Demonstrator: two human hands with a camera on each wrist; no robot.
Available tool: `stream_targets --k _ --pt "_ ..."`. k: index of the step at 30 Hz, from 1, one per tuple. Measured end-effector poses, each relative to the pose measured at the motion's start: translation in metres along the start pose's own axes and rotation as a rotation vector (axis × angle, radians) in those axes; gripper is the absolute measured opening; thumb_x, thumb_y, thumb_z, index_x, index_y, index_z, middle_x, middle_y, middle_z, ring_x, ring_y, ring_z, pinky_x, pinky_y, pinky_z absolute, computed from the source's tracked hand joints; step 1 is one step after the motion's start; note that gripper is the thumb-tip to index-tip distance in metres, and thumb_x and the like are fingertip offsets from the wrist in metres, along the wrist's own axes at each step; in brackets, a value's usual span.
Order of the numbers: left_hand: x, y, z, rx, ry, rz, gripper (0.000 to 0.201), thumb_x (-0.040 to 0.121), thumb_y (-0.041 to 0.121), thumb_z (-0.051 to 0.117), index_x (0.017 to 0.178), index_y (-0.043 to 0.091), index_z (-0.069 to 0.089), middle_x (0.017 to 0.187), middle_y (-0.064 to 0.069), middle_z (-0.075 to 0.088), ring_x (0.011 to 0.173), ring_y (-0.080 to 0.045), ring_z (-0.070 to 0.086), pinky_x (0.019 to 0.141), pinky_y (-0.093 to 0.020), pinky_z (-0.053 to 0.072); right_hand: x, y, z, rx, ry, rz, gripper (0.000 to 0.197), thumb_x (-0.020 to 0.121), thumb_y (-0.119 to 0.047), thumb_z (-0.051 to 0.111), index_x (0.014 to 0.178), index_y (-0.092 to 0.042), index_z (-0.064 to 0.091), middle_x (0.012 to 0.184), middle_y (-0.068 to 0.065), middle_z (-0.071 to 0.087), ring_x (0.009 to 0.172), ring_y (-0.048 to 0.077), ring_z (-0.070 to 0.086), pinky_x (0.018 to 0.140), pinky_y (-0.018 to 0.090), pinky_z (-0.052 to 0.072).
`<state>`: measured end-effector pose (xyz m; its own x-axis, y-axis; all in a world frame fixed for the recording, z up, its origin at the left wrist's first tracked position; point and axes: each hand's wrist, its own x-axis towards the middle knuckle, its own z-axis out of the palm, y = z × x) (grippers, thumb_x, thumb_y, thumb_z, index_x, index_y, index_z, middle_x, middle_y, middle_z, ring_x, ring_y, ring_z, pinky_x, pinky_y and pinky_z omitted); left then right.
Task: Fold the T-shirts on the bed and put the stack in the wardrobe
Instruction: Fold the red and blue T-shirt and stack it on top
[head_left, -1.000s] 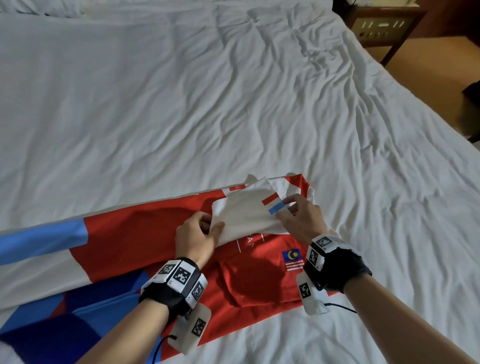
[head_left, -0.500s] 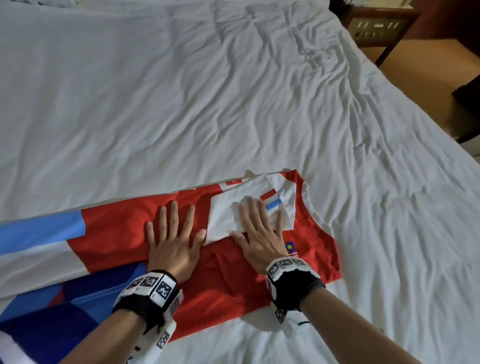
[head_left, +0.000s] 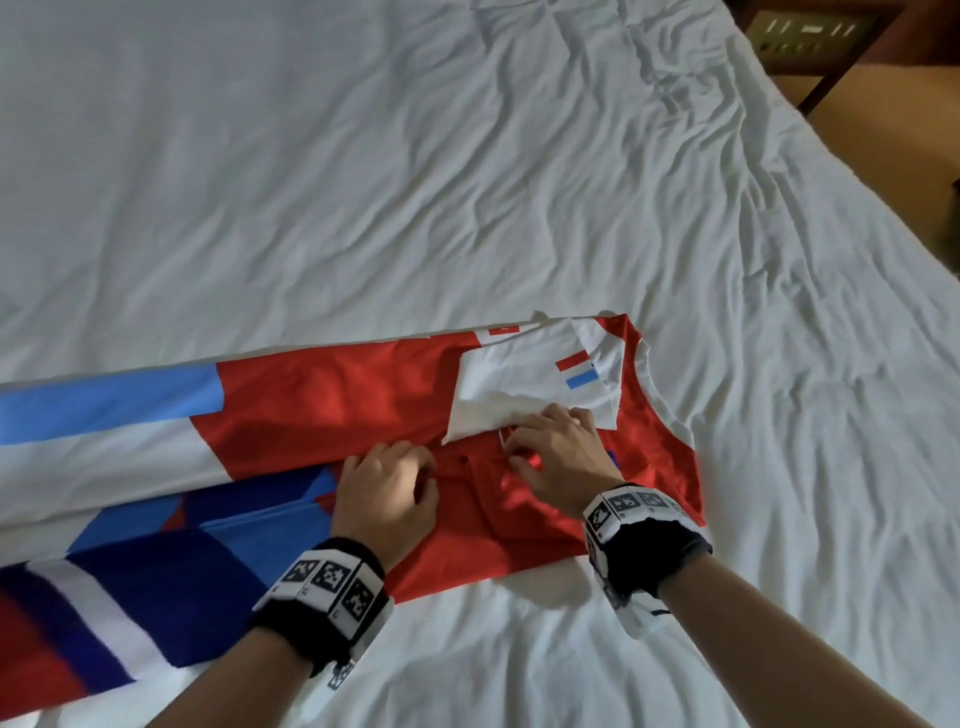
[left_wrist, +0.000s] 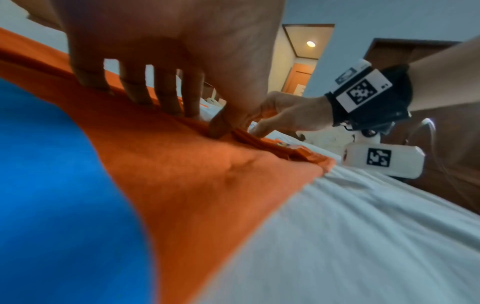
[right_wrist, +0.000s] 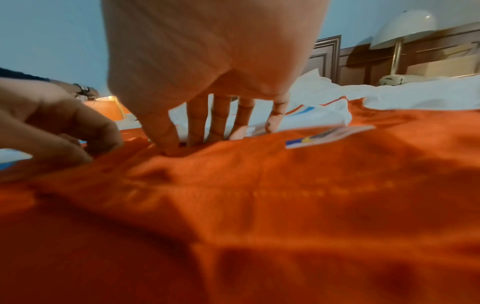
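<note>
A red, white and blue T-shirt (head_left: 322, 400) lies lengthwise across the near part of the bed, collar to the right. Its white sleeve (head_left: 519, 384), with a red and a blue stripe, is folded flat onto the red chest. Just below that sleeve my left hand (head_left: 428, 470) curls its fingers onto a ridge of red fabric, and the left wrist view shows its thumb (left_wrist: 218, 127) pinching a fold. My right hand (head_left: 511, 449) sits beside it, thumb and bent fingers gripping the same red cloth (right_wrist: 259, 205) near the flag patch (right_wrist: 327, 135).
The wrinkled white sheet (head_left: 415, 182) covers the bed beyond and to the right of the shirt. A dark wooden bedside table (head_left: 810, 36) stands at the far right corner on tan floor. A lamp (right_wrist: 405, 26) stands against the wooden headboard wall.
The hands laid the white sleeve down and pressed it flat with open palms. They have since drawn back toward me and curled onto the red fabric below the sleeve.
</note>
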<state>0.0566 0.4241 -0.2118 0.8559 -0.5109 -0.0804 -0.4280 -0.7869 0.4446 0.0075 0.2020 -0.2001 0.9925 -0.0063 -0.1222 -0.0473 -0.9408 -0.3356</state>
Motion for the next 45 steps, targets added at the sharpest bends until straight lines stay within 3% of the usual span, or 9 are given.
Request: stream_targets --k 4,10,17,23,29,31,35,39,45 --pt "-0.008 -0.013 -0.013 -0.004 -0.033 -0.057 0.028 0.075 0.047 0.048 0.089 0.029 0.065 0.090 0.013 0.066 0.090 -0.016 0.058 0.080 -0.037 0.039 -0.005 -0.015 0.008 -0.069 0.068 0.170 0.016 0.083 -0.033 0.057 0.095 -0.029 0.068 0.103 -0.010 0.064 0.101 0.022 0.054 0.089 0.046 0.035" --pt "-0.070 -0.123 -0.074 0.131 -0.032 -0.122 0.028 0.060 0.040 0.047 0.077 0.023 0.062 0.070 0.007 0.063 0.067 -0.023 0.063 0.066 -0.035 0.045 -0.001 -0.087 0.033 -0.110 0.086 -0.045 0.039 0.077 -0.045 0.045 0.104 -0.026 0.067 0.105 -0.006 0.061 0.104 0.023 0.055 0.091 0.052 0.038" --pt "-0.119 -0.241 -0.147 0.177 0.092 -0.324 0.035 0.070 0.044 0.042 0.071 0.021 0.068 0.068 0.000 0.068 0.066 -0.028 0.065 0.066 -0.037 0.050 0.024 -0.128 0.050 -0.114 0.120 -0.018 0.024 0.073 -0.043 0.044 0.076 -0.030 0.064 0.081 -0.012 0.060 0.085 0.021 0.057 0.081 0.043 0.035" --pt "-0.118 -0.248 -0.138 0.268 0.320 -0.292 0.031 0.070 0.034 0.056 0.091 0.018 0.073 0.090 0.001 0.069 0.087 -0.028 0.059 0.074 -0.040 0.044 0.021 -0.154 0.060 -0.077 0.225 -0.015 0.029 0.072 -0.038 0.049 0.094 -0.028 0.064 0.097 -0.005 0.058 0.091 0.023 0.054 0.078 0.044 0.039" --pt "-0.101 -0.273 -0.143 0.345 0.195 -0.395 0.019 0.072 0.017 0.074 0.090 0.025 0.075 0.098 0.004 0.070 0.094 -0.027 0.058 0.081 -0.043 0.040 0.052 -0.153 0.065 -0.161 0.235 -0.113 0.031 0.074 -0.030 0.043 0.095 -0.027 0.067 0.094 -0.005 0.063 0.085 0.027 0.060 0.075 0.045 0.042" --pt "-0.101 -0.277 -0.148 0.339 0.206 -0.362 0.009 0.076 0.022 0.069 0.083 0.023 0.075 0.094 0.004 0.071 0.092 -0.027 0.059 0.080 -0.043 0.040 0.057 -0.152 0.061 -0.143 0.226 -0.100 0.031 0.074 -0.030 0.041 0.089 -0.028 0.067 0.089 -0.005 0.064 0.082 0.028 0.061 0.075 0.045 0.042" --pt "-0.119 -0.273 -0.153 0.190 0.324 -0.280 0.025 0.074 0.030 0.048 0.079 0.022 0.071 0.091 0.008 0.067 0.089 -0.022 0.059 0.079 -0.038 0.040 0.047 -0.160 0.054 -0.009 0.181 -0.138 0.023 0.076 -0.035 0.046 0.086 -0.030 0.067 0.088 -0.012 0.062 0.084 0.021 0.060 0.073 0.040 0.039" --pt "-0.147 -0.277 -0.149 0.240 0.263 -0.263 0.027 0.061 0.034 0.052 0.082 0.027 0.068 0.091 0.011 0.061 0.089 -0.018 0.054 0.083 -0.037 0.031 0.029 -0.156 0.057 -0.021 0.087 -0.213 0.027 0.077 -0.053 0.051 0.085 -0.033 0.068 0.083 -0.017 0.061 0.082 0.016 0.060 0.073 0.038 0.039" --pt "-0.147 -0.290 -0.146 0.275 0.330 -0.300 0.024 0.075 0.033 0.044 0.078 0.025 0.067 0.080 0.011 0.062 0.080 -0.020 0.056 0.076 -0.037 0.031 0.035 -0.147 0.057 0.036 0.081 -0.196 0.016 0.079 -0.041 0.050 0.081 -0.034 0.064 0.083 -0.016 0.059 0.080 0.020 0.061 0.069 0.037 0.041"
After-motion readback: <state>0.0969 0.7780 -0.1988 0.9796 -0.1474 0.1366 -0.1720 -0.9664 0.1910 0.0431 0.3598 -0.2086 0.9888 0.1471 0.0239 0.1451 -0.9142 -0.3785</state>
